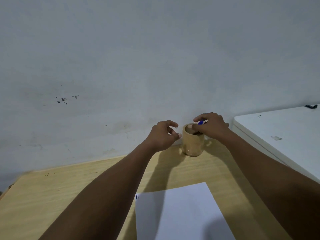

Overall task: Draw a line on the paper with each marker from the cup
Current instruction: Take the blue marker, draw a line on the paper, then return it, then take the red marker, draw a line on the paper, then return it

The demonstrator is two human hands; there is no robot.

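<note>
Two short lines point(137, 196) were already seen on the paper point(181, 213). At the cup point(192, 142), a blue marker point(200, 122) was pinched by the right hand point(212, 126); the left hand point(163, 135) was held spread beside it. More markers probably remained.

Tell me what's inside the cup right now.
The right hand covers most of the cup mouth, pinching a blue marker at the rim. Something dark shows inside; any other markers are hidden.

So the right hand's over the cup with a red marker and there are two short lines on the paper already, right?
Not quite: the marker in the right hand over the cup is blue, as the head view shows. The paper does carry two short lines.
</note>
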